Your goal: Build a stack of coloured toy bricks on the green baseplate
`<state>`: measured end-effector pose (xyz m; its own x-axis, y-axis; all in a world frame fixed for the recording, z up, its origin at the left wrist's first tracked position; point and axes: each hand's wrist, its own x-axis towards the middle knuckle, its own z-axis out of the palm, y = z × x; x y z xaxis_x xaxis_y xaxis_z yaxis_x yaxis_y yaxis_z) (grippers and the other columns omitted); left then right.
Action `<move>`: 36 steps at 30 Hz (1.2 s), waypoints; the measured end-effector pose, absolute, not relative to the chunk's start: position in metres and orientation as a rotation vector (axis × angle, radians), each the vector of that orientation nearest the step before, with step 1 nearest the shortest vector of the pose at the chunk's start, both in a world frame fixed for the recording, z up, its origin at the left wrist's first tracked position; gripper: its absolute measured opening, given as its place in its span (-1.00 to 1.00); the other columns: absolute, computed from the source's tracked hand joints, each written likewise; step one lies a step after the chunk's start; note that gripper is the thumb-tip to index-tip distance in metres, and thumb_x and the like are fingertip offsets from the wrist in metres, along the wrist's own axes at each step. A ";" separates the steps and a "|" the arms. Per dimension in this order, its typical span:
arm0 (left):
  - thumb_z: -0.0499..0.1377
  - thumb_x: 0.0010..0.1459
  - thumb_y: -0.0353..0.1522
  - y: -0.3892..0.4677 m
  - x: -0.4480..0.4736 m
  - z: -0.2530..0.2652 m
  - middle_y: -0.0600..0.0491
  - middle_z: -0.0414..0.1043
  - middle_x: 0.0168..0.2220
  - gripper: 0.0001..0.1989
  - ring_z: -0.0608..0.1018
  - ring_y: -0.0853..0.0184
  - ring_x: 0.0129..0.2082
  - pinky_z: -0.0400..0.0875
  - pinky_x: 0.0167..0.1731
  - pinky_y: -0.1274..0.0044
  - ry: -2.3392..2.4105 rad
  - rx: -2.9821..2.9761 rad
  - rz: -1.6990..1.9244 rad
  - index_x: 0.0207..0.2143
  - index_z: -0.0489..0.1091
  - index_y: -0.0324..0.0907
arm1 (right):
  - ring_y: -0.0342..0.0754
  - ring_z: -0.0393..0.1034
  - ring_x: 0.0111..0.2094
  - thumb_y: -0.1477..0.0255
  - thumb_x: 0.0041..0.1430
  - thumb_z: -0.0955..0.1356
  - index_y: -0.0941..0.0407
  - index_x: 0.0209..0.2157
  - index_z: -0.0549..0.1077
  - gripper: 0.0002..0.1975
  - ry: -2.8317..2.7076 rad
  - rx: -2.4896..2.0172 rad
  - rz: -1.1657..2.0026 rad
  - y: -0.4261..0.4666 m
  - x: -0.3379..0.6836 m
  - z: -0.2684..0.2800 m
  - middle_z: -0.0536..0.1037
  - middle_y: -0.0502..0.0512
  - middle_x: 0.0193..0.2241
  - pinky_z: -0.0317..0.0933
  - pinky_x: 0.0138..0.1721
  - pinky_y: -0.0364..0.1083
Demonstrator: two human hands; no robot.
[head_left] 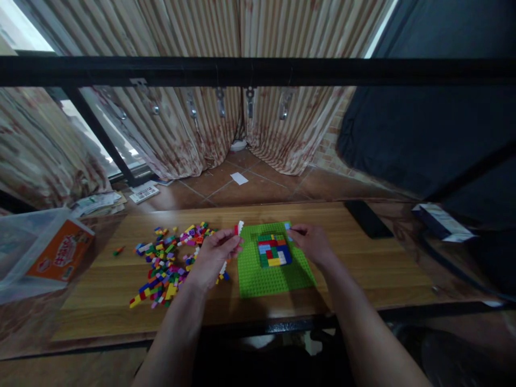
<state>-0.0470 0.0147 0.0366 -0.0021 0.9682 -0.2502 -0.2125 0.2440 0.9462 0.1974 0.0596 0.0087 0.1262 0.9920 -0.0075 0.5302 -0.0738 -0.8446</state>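
Observation:
A green studded baseplate (258, 282) lies on the wooden table. On it stands a low block of multicoloured toy bricks (274, 251), red, blue, yellow, white and green. My left hand (220, 250) is closed in a pinch at the plate's left edge, holding red and white toy bricks (241, 227) upright. At the plate's far right corner my right hand (308, 242) pinches a small light blue brick (287, 226). Left of the plate, partly behind my left hand, spreads a pile of loose toy bricks (163, 274) in many colours.
The wooden table (355, 274) carries a black phone (368, 219) at its right. A clear plastic bin (32, 231) with an orange label stands at the left end. A black metal bar (258, 71) with hanging hooks crosses above. A blue and white box (443, 221) sits beyond the right end.

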 end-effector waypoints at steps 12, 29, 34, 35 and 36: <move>0.31 -0.10 -0.28 0.016 -0.016 0.031 0.01 0.51 -0.38 -0.65 0.48 0.42 -0.47 0.31 -0.41 0.56 1.231 0.823 1.056 -0.26 0.42 -0.27 | 0.03 0.49 -0.29 0.45 0.08 0.33 0.10 -0.32 0.59 -0.82 -1.889 -1.823 0.561 0.059 0.189 0.009 0.64 0.11 -0.34 0.26 -0.24 -0.05; 0.31 -0.11 -0.27 0.017 -0.011 0.025 0.06 0.50 -0.44 -0.71 0.47 0.44 -0.51 0.28 -0.45 0.59 1.212 0.849 1.052 -0.33 0.46 -0.24 | 0.02 0.48 -0.34 0.39 0.12 0.35 0.11 -0.28 0.58 -0.81 -1.962 -1.814 0.608 0.053 0.173 0.011 0.62 0.14 -0.37 0.23 -0.29 -0.04; 0.30 -0.10 -0.27 0.016 -0.011 0.026 0.06 0.50 -0.45 -0.73 0.47 0.44 -0.50 0.27 -0.46 0.59 1.204 0.857 1.061 -0.34 0.47 -0.24 | 0.02 0.47 -0.34 0.39 0.18 0.29 0.09 -0.35 0.59 -0.77 -1.997 -1.751 0.574 0.057 0.178 0.006 0.63 0.14 -0.37 0.23 -0.29 -0.04; 0.31 -0.10 -0.28 0.016 -0.011 0.026 0.06 0.50 -0.45 -0.74 0.47 0.43 -0.50 0.27 -0.46 0.59 1.202 0.854 1.064 -0.34 0.47 -0.24 | 0.01 0.47 -0.35 0.39 0.17 0.30 0.09 -0.36 0.59 -0.79 -1.986 -1.745 0.579 0.057 0.178 0.005 0.63 0.14 -0.37 0.23 -0.28 -0.04; 0.31 -0.10 -0.28 0.016 -0.011 0.026 0.06 0.50 -0.45 -0.74 0.47 0.43 -0.50 0.27 -0.46 0.59 1.201 0.852 1.066 -0.35 0.47 -0.24 | 0.00 0.48 -0.35 0.40 0.15 0.31 0.08 -0.36 0.59 -0.80 -1.968 -1.740 0.591 0.058 0.178 0.004 0.63 0.13 -0.37 0.23 -0.28 -0.05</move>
